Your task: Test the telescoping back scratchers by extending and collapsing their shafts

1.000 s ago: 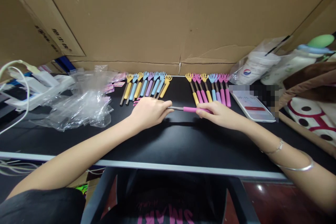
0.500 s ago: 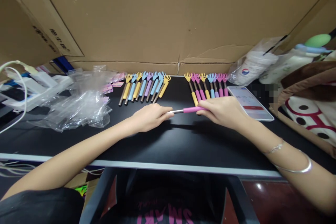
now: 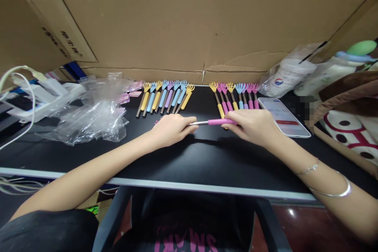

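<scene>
Both my hands grip one pink back scratcher [image 3: 217,122], held level above the black table. My left hand [image 3: 174,129] is closed round its metal rod; a bit of the pink claw peeks out behind the knuckles. My right hand [image 3: 249,126] is closed round the far end of the pink handle. Behind my left hand lies a row of back scratchers [image 3: 163,96] in yellow, blue and purple. A second row of back scratchers [image 3: 235,98], in yellow, pink, blue and purple, lies behind my right hand, claws toward the cardboard wall.
Crumpled clear plastic bags [image 3: 100,118] lie on the left beside a white power strip [image 3: 56,98] with cables. On the right are a phone [image 3: 285,118], a bagged cup [image 3: 283,78], a bottle [image 3: 339,71] and a patterned fabric bag [image 3: 348,126]. A cardboard wall [image 3: 177,15] closes the back.
The view has shifted slightly. Both hands keep their hold on the pink back scratcher, and a bit of its claw now shows behind my left hand.
</scene>
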Action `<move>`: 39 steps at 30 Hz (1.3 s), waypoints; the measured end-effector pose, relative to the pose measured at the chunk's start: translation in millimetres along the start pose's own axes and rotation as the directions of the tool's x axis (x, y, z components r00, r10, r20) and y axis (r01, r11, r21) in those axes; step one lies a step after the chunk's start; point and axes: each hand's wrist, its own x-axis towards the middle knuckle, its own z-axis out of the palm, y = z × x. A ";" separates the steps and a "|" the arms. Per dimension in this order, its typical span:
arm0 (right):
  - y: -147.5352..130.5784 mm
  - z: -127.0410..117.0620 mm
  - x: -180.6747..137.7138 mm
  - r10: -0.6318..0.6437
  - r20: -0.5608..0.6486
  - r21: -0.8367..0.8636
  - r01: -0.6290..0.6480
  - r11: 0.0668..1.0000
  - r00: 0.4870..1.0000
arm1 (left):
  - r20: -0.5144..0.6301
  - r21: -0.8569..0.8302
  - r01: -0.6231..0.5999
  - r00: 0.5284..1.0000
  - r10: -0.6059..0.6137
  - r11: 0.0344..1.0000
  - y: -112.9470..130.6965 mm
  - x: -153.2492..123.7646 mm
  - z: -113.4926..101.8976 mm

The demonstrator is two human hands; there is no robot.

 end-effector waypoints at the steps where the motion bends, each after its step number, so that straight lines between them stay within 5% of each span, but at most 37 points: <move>1: -0.9 0.1 0.2 0.024 0.017 0.016 -0.024 1.000 1.000 | -0.034 0.066 0.009 0.999 -0.006 0.998 0.5 0.0 1.3; 12: -9.3 3.6 0.2 0.136 0.208 0.121 -0.163 0.979 0.969 | -0.306 0.270 -0.029 0.945 0.115 0.962 -6.8 0.3 7.1; 26: -2.1 -4.5 5.1 0.024 0.448 0.477 -0.261 0.839 0.894 | -0.339 0.369 -0.060 0.920 0.194 0.928 -5.7 -2.5 10.4; 39: -3.8 3.8 0.3 0.059 0.233 0.100 -0.084 0.991 0.971 | -0.155 0.263 0.003 0.987 0.039 0.965 0.1 0.5 10.8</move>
